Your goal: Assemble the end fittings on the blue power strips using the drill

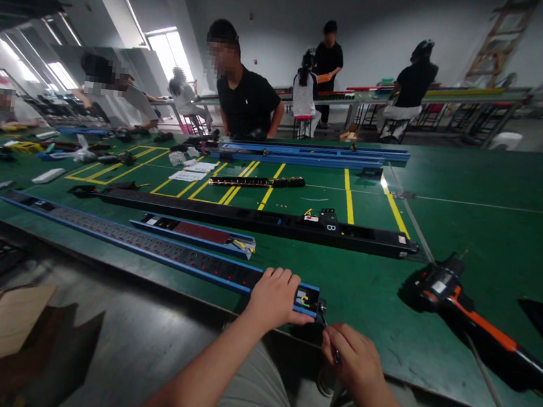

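Note:
A long blue-edged power strip [163, 247] with a row of dark sockets lies along the near edge of the table. My left hand [274, 298] is wrapped over it close to its right end, where a small opening shows a yellow-green wire. In the fingers of my right hand [354, 357] is a slim metal hand tool [326, 323], its tip at the end fitting [322, 307] of the strip. The exact kind of tool is hard to make out. Behind the strip lies a short blue-edged section [194, 234] with loose yellow wires.
A long black strip [250, 217] marked B lies farther back. An orange and black power drill [470, 311] rests at the right. Blue rails [306, 154] and papers [194, 170] lie across the green table [486, 215]. Several people are beyond; a cardboard box [2, 329] is lower left.

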Demonstrator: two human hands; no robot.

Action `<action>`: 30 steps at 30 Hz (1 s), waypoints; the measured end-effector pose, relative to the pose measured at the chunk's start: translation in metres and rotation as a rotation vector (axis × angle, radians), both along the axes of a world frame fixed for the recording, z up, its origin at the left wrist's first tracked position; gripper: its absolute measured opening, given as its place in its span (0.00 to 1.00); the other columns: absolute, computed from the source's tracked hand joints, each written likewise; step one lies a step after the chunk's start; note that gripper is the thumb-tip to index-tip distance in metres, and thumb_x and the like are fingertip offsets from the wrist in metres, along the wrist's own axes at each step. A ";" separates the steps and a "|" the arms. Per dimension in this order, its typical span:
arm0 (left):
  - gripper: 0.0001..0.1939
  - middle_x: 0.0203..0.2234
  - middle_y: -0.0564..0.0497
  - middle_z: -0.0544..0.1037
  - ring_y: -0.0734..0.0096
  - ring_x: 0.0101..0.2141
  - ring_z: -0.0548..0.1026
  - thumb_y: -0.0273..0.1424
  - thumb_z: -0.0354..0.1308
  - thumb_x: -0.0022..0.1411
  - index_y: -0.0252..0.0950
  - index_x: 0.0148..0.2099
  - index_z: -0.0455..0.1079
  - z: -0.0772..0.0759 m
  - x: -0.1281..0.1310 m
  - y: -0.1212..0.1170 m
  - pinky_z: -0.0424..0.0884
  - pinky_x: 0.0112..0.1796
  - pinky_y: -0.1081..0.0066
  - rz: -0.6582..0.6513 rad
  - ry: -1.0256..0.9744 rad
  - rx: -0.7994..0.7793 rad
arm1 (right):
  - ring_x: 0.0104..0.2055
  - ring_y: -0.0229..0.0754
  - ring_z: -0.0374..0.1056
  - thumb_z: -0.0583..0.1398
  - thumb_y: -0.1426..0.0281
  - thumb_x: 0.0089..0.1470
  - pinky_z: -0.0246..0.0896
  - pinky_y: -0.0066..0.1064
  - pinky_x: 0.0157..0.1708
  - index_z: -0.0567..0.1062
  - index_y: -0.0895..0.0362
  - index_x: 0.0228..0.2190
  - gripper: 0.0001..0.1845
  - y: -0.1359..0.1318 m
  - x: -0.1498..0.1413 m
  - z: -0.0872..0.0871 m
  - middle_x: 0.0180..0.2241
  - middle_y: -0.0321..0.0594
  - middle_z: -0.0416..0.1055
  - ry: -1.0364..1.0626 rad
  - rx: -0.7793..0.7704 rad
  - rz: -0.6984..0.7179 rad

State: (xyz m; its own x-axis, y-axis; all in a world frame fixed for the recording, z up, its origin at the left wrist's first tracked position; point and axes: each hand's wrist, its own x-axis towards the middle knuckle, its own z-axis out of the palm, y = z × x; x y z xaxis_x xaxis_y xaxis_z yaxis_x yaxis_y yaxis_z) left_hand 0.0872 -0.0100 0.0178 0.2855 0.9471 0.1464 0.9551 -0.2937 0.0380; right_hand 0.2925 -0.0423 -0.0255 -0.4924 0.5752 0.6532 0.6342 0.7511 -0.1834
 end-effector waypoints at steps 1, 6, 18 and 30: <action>0.39 0.35 0.45 0.69 0.56 0.38 0.66 0.66 0.51 0.43 0.36 0.42 0.66 0.000 0.000 0.000 0.58 0.42 0.59 0.000 0.000 -0.001 | 0.27 0.34 0.67 0.56 0.76 0.54 0.62 0.25 0.28 0.73 0.56 0.31 0.07 -0.001 0.000 -0.001 0.27 0.38 0.72 0.011 -0.007 0.001; 0.37 0.34 0.46 0.69 0.56 0.38 0.66 0.64 0.54 0.42 0.37 0.41 0.66 -0.001 0.000 0.000 0.59 0.42 0.60 -0.003 0.001 -0.001 | 0.25 0.34 0.65 0.54 0.75 0.57 0.58 0.26 0.28 0.71 0.56 0.27 0.09 0.001 -0.004 0.001 0.23 0.37 0.69 0.003 -0.055 -0.046; 0.37 0.33 0.46 0.68 0.56 0.38 0.66 0.63 0.57 0.39 0.36 0.39 0.65 -0.005 0.001 0.001 0.59 0.41 0.59 0.000 0.023 0.023 | 0.27 0.40 0.68 0.47 0.71 0.60 0.50 0.29 0.27 0.73 0.58 0.23 0.20 0.102 -0.041 0.065 0.25 0.45 0.73 -0.326 -0.643 -0.243; 0.38 0.33 0.46 0.69 0.56 0.38 0.66 0.66 0.51 0.42 0.36 0.40 0.66 -0.002 0.001 0.001 0.59 0.41 0.59 -0.003 0.023 0.003 | 0.25 0.40 0.71 0.55 0.69 0.55 0.59 0.24 0.27 0.75 0.61 0.25 0.12 0.139 -0.043 0.026 0.20 0.44 0.73 -0.310 -0.900 -0.340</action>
